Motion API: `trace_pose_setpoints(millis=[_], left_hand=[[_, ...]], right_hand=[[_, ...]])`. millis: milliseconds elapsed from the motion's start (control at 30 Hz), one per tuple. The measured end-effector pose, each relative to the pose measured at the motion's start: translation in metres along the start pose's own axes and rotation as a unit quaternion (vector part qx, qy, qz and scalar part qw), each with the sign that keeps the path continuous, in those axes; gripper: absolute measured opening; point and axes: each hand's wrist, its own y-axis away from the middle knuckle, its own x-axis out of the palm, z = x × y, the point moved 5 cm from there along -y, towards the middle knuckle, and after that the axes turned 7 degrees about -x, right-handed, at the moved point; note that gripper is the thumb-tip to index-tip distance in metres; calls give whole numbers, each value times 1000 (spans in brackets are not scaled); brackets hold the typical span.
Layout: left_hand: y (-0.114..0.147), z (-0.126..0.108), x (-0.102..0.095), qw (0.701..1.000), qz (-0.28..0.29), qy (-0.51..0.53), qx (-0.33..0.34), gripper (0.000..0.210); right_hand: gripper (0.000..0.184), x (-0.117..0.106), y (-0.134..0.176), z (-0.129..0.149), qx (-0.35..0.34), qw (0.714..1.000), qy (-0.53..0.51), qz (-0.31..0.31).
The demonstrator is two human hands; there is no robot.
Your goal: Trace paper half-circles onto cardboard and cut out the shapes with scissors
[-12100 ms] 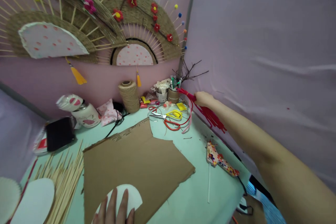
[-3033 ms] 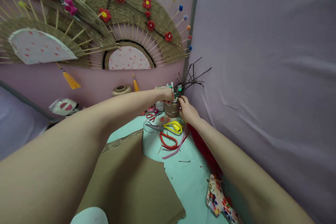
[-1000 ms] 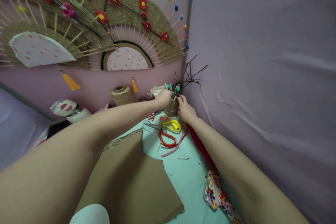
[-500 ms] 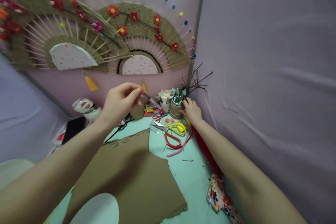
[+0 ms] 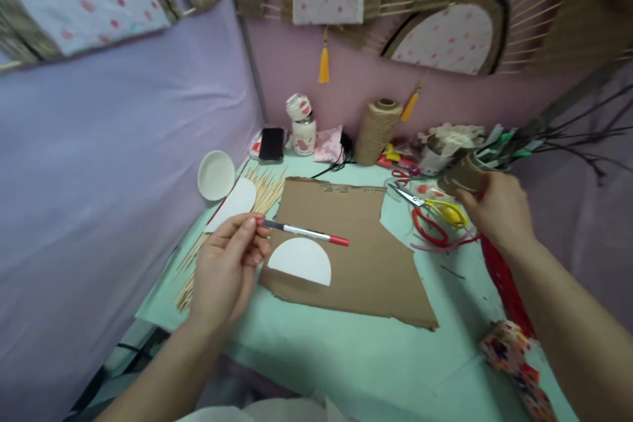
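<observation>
A pen [image 5: 309,233] with a red end is pinched between the thumb and fingers of the left hand [image 5: 227,270] and is held over a brown cardboard sheet [image 5: 366,257]. On the sheet, a white half-disc [image 5: 302,262] is laid flat. A brown cup [image 5: 459,173] of pens is touched by the right hand [image 5: 502,211]; whether the partly hidden fingers are closed on it cannot be told. Scissors [image 5: 408,195] are placed near the cup on the desk [image 5: 341,349], and thin sticks [image 5: 270,191] are spread left of the cardboard.

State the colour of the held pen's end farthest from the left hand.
The pen's far end is red, clearest in the head view.
</observation>
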Motion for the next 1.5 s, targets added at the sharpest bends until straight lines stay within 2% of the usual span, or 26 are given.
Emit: trace_pose_setpoints(millis=[33,67,100,133,167,200,233,300,333,367,400,433,467,500,567,633,700,833,933,1133,1500], left_hand=[[7,12,-2,999,-1,29,-46,17],[15,25,-3,994,5,51,-95,19],[23,41,-2,988,15,68,-140,20],[32,56,0,980,32,79,-180,20],[40,72,2,972,53,86,-212,21],[48,87,3,964,74,85,-240,21],[54,101,3,957,97,77,-263,21],[64,120,0,946,155,27,-285,26],[66,124,-2,944,189,-21,-271,33],[66,124,-6,944,223,-88,-229,42],[65,120,-9,938,254,-173,-160,49],[63,113,-10,920,277,-270,-70,54],[61,106,-11,885,287,-367,27,57],[60,101,-10,836,287,-454,116,59],[56,98,-6,735,264,-581,231,66],[48,103,-1,672,232,-651,267,75],[40,111,4,643,207,-689,264,81],[29,124,6,632,179,-722,218,80],[26,128,4,632,166,-733,191,80],[25,133,1,632,142,-740,181,80],[25,133,2,644,131,-732,180,82]], right_hand=[[39,1,23,22,0,993,-86,82],[42,6,53,52,-24,960,-200,193],[48,7,87,85,-58,906,-308,284],[59,6,123,117,-85,846,-395,347],[69,6,156,143,-90,802,-454,377],[71,6,183,162,-82,778,-500,371],[63,7,203,174,-62,777,-534,328],[28,13,227,175,9,821,-527,220],[23,16,233,170,42,839,-516,166],[24,19,234,163,71,853,-504,115],[25,19,233,156,93,862,-494,67],[25,19,230,151,104,866,-488,24],[26,18,227,147,109,870,-481,-12],[27,16,224,146,108,878,-466,-35],[29,16,220,151,88,902,-420,-35],[28,22,221,162,52,926,-374,0],[25,33,225,172,3,941,-338,17],[22,58,229,184,-124,962,-243,9],[25,74,230,183,-171,966,-195,15],[25,87,233,176,-153,967,-197,42],[21,87,234,177,-149,966,-206,53]])
